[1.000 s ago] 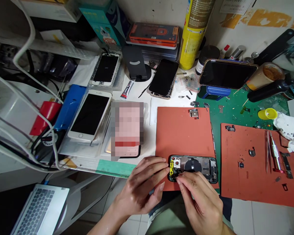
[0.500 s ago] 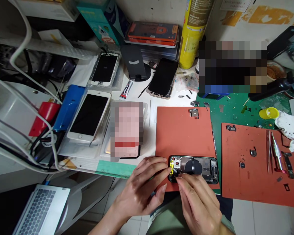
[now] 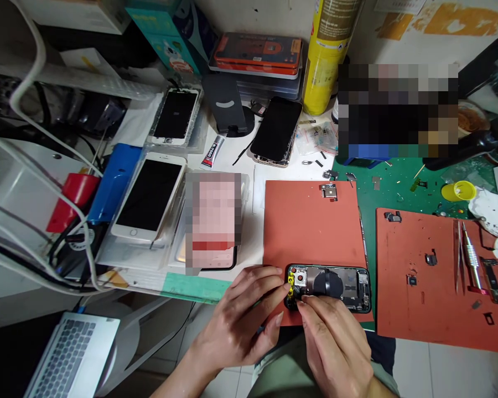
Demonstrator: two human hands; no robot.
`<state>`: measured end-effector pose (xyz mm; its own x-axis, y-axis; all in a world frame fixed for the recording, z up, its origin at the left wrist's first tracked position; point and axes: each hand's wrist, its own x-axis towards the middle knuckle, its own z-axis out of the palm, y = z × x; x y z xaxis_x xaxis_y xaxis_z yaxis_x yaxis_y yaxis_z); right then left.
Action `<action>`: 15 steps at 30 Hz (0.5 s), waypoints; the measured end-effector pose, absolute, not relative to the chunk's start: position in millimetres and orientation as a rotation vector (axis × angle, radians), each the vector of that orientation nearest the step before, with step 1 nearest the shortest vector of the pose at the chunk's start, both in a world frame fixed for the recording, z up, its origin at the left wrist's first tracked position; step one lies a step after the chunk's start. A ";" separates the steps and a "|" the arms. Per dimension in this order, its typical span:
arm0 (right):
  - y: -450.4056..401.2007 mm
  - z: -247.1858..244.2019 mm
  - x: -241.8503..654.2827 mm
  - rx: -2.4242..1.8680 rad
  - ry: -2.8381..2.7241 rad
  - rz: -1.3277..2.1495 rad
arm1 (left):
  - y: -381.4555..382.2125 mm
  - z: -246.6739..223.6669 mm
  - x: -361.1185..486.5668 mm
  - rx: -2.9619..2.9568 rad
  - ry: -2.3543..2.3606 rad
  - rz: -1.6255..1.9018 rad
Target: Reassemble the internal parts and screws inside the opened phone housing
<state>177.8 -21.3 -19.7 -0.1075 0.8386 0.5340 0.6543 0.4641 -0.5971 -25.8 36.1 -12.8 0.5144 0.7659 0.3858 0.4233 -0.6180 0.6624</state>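
Note:
An opened smartphone (image 3: 351, 287) lies sideways at the front of an orange mat (image 3: 311, 221). Its inner parts show: a round black pad, a camera module and a yellow strip (image 3: 291, 282) at the left end. My left hand (image 3: 247, 315) reaches in from the left, fingers stretched and thumb apart, with fingertips against the phone's left edge by the yellow strip. Over the phone's lower left part, my right hand (image 3: 336, 342) has thumb and fingers pinched together. Whatever lies in that pinch is hidden.
On the right mat (image 3: 398, 309) lie tweezers (image 3: 459, 257), a screwdriver (image 3: 472, 257) and several small phone parts. Phones, including a white one (image 3: 149, 193), a glue tube (image 3: 212, 152) and a phone stand (image 3: 224, 102) are to the left. A yellow can (image 3: 326, 66) stands behind.
My right fingertips have shifted very slightly left over the phone. The left hand stays in place, and the view has moved a little.

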 end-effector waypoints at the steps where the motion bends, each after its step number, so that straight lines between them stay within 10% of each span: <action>1: -21.8 -20.2 178.3 -1.267 -1.842 0.265 | 36.2 -13.0 -25.6 2.265 0.974 0.925; 15: -16.0 -3.5 185.2 -1.332 -1.878 0.329 | 35.1 -15.2 -25.9 2.249 0.952 0.965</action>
<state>185.2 -16.0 -3.5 -0.1326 0.8822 0.4518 0.6765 0.4137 -0.6093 -25.9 35.1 -15.2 0.5015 0.7621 0.4095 0.3995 -0.6239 0.6717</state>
